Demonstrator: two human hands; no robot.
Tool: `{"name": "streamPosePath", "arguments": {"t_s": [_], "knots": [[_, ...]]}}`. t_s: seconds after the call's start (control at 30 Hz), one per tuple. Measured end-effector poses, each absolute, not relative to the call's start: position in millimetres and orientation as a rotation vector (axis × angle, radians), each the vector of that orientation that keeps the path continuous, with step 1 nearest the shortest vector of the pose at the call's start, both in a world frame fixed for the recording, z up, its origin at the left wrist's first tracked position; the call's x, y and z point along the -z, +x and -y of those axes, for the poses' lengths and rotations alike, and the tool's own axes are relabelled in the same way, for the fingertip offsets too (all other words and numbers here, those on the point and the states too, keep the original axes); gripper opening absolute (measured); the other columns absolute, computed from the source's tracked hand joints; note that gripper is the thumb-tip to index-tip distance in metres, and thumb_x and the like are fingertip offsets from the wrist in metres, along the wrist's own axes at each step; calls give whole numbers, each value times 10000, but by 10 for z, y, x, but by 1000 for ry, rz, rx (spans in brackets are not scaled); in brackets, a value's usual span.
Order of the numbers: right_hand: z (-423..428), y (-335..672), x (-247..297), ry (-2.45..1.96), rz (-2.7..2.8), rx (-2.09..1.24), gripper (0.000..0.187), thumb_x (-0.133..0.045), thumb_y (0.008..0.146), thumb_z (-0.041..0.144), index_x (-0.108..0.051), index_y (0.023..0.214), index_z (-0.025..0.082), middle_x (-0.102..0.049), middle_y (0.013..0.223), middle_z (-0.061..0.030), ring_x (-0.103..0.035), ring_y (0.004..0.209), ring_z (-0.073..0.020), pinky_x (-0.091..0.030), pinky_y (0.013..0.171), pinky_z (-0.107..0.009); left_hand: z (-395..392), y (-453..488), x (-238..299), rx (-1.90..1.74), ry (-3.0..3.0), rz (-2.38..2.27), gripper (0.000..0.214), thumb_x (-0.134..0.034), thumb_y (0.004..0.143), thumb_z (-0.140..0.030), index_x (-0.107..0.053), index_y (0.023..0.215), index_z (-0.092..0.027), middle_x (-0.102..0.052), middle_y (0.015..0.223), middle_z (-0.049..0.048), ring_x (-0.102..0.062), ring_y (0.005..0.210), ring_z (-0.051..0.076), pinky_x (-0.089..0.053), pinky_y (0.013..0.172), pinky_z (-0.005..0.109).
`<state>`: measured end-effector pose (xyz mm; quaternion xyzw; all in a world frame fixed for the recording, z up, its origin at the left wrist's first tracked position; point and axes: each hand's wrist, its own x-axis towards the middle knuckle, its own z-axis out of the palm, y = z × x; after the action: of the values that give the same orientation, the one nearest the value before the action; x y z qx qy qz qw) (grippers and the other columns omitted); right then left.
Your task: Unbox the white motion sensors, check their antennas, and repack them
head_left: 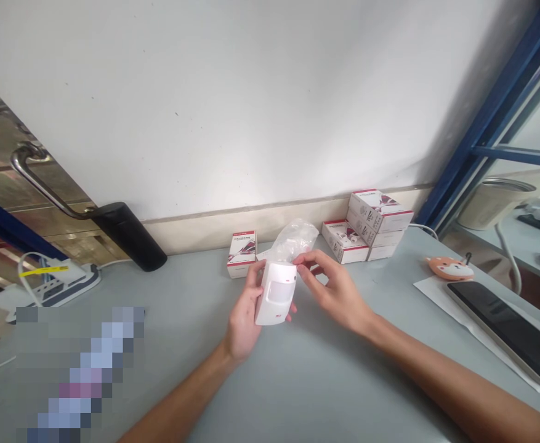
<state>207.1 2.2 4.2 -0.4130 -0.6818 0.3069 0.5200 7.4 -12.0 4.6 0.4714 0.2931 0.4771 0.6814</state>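
Observation:
A white motion sensor (279, 294) with a curved front and a lens window is held upright in my left hand (244, 314), thumb on its left side and fingers wrapped behind. My right hand (337, 289) is at the sensor's top right corner, thumb and index finger pinched together; what lies between them is too small to make out. Just behind the sensor's top is a crumpled clear plastic bag (297, 237). A small red and white box (242, 252) stands on the table beyond my left fingers.
Several similar red and white boxes (378, 218) are stacked by the wall at the right. A black cylinder (128, 237) stands at the back left, near a power strip (73, 286). At the right, a phone (505, 329) rests on white paper beside an orange animal-shaped item (449, 269).

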Motion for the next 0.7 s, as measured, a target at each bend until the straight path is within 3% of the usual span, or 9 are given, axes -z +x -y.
{"name": "streamPosePath", "arguments": {"t_s": [0.23, 0.5, 0.7], "knots": [[-19, 2061, -41, -1017, 1609, -805, 159, -551, 1049, 373, -650, 1078, 253, -709, 1085, -27, -645, 969, -190, -499, 868, -352, 100, 34, 34, -1086, 1004, -600, 542, -510, 871, -317, -486, 1412, -293, -692, 1200, 81, -734, 828, 281, -544, 730, 418], [2, 2046, -64, -1035, 1595, -839, 176, -563, 1038, 394, -655, 1076, 248, -714, 1075, -30, -650, 952, -189, -508, 877, -363, 66, -7, 55, -1047, 1035, -549, 532, -472, 813, -286, -539, 1339, -238, -700, 1139, 90, -708, 847, 297, -519, 767, 435], [0, 2050, -69, -1042, 1510, -894, 198, -598, 1011, 420, -648, 1082, 243, -730, 1103, -48, -665, 971, -202, -513, 892, -376, 102, 26, -44, -1039, 1045, -590, 487, -474, 839, -276, -537, 1320, -242, -699, 1156, 97, -712, 851, 299, -511, 755, 426]]}}
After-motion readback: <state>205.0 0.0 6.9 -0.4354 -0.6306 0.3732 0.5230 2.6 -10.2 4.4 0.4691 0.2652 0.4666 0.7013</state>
